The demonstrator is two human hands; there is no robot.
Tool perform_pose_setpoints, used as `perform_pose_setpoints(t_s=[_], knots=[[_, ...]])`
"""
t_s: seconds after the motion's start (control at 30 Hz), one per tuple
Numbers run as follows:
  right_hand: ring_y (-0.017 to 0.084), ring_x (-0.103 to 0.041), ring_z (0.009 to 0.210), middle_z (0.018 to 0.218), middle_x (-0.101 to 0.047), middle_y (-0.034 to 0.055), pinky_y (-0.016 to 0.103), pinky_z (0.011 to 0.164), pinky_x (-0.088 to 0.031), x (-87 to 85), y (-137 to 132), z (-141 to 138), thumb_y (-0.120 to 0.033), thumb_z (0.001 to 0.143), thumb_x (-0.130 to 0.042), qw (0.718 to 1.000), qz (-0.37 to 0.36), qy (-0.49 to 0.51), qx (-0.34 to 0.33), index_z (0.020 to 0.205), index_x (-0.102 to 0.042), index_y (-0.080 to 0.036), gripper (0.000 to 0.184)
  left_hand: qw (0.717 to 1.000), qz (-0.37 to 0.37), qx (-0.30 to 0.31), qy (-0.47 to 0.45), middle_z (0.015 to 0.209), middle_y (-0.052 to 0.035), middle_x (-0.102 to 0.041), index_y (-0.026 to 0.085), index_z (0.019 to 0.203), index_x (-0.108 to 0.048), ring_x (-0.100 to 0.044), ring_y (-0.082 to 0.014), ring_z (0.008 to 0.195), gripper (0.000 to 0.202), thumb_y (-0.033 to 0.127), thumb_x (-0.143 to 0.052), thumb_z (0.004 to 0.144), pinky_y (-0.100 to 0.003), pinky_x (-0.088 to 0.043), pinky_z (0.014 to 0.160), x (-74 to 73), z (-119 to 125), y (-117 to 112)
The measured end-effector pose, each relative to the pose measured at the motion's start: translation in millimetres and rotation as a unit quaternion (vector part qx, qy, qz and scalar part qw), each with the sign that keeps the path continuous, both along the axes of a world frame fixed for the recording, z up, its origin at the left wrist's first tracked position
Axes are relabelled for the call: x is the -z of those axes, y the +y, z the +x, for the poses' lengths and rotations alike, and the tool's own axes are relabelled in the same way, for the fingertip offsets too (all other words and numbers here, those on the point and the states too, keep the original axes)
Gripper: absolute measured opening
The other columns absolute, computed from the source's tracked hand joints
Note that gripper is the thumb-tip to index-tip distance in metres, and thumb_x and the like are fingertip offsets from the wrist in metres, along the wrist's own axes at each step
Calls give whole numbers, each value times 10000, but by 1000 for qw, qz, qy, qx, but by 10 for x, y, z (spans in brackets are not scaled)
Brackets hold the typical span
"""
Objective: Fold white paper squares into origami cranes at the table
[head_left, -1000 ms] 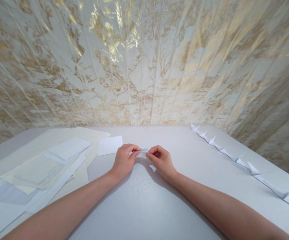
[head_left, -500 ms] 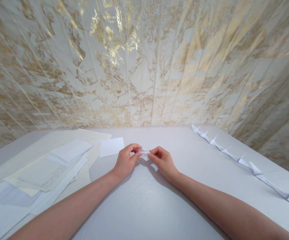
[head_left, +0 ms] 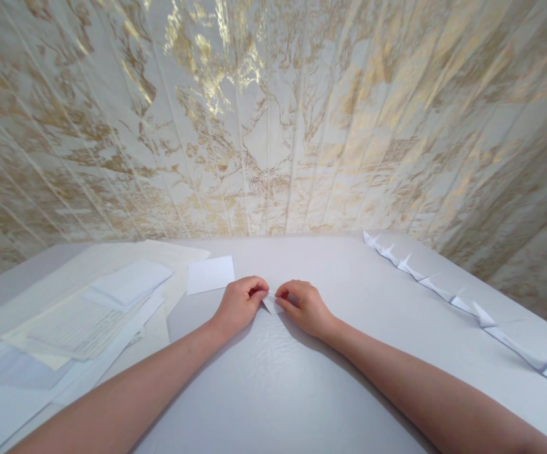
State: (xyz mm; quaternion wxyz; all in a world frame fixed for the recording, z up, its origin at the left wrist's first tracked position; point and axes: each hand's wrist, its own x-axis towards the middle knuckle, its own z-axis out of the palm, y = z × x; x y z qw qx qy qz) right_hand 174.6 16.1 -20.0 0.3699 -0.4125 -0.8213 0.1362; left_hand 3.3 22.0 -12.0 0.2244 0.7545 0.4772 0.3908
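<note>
A small folded piece of white paper [head_left: 272, 305] is between my hands, low over the middle of the table. My left hand [head_left: 244, 301] pinches its left side between thumb and fingertips. On the other side, my right hand [head_left: 305, 307] has its thumb and index finger closed at the paper's right edge. The fingers cover part of the folds, so the paper's full shape is hidden. A flat white sheet [head_left: 211, 275] lies just beyond my left hand.
Loose papers [head_left: 84, 321], some with writing, are piled on the left of the white table [head_left: 254, 391]. Folded white paper figures [head_left: 484, 316] stand in a row along the right edge. A gold-patterned wall covering [head_left: 273, 126] rises behind the table.
Both hands have dipped slightly nearer to me with the folded paper. The paper has tilted, and more of its flat face shows below the fingers.
</note>
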Motion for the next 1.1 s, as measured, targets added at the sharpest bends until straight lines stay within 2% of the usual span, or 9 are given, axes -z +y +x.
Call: perform_pose_setpoints(t_s=[0.17, 0.33, 0.5, 0.7, 0.87, 0.93, 1.03, 1.1], knots=[[117, -548, 604, 642, -624, -5, 226, 635, -405, -8, 17, -11, -105, 728, -593, 1000, -25, -2, -7, 703, -618, -169, 73, 988, 114, 43, 93, 725, -18, -613, 164, 693, -612, -554, -137, 702, 126, 106, -526, 765, -254, -428, 669, 33, -38, -34], [107, -539, 590, 629, -617, -10, 208, 612, -401, -5, 12, -10, -97, 720, -576, 998, -53, 14, 6, 671, -611, -167, 92, 945, 274, 53, 171, 803, -47, -623, 173, 785, -642, -528, -174, 768, 122, 129, -529, 785, -309, -405, 709, 34, -91, -50], [96, -516, 561, 602, -594, -15, 194, 576, -385, -9, 13, -13, -90, 718, -554, 996, -80, 27, 10, 647, -599, -156, 106, 918, 325, 50, 222, 796, -33, -635, 188, 755, -649, -512, -170, 769, 198, 51, -506, 754, -318, -378, 709, 19, -127, -33], [95, -491, 558, 592, -572, -24, 200, 576, -365, -11, 18, -27, -81, 709, -544, 998, -59, -2, 0, 634, -581, -162, 116, 918, 309, 70, 240, 763, -29, -638, 182, 721, -650, -507, -167, 782, 174, 79, -516, 762, -318, -371, 720, 29, -110, -33], [117, -517, 629, 641, -591, -12, 236, 656, -353, 11, 6, -4, -79, 719, -556, 998, -10, -59, -10, 701, -584, -169, 96, 928, 271, 85, 239, 742, -38, -633, 166, 688, -625, -514, -184, 792, 143, 133, -519, 777, -339, -371, 744, 3, -86, -45], [132, -532, 687, 679, -604, 0, 257, 703, -340, 16, -12, 9, -60, 726, -545, 996, 21, -81, -12, 737, -587, -172, 120, 950, 230, 75, 199, 721, -34, -628, 167, 674, -608, -522, -182, 778, 145, 186, -519, 788, -339, -378, 751, -21, -93, -28], [143, -531, 735, 715, -613, 16, 279, 745, -314, 8, -39, 24, -47, 746, -521, 992, 73, -102, -21, 747, -590, -173, 144, 988, 126, 20, 92, 703, -20, -625, 172, 672, -596, -541, -164, 739, 163, 236, -504, 790, -299, -408, 708, -47, -129, 38], [143, -518, 727, 711, -607, 21, 289, 757, -302, -7, -53, 29, -61, 773, -501, 987, 108, -113, -26, 729, -592, -174, 152, 997, 53, 14, 46, 709, -14, -629, 175, 664, -607, -549, -151, 703, 182, 256, -499, 787, -269, -418, 651, -54, -157, 90]])
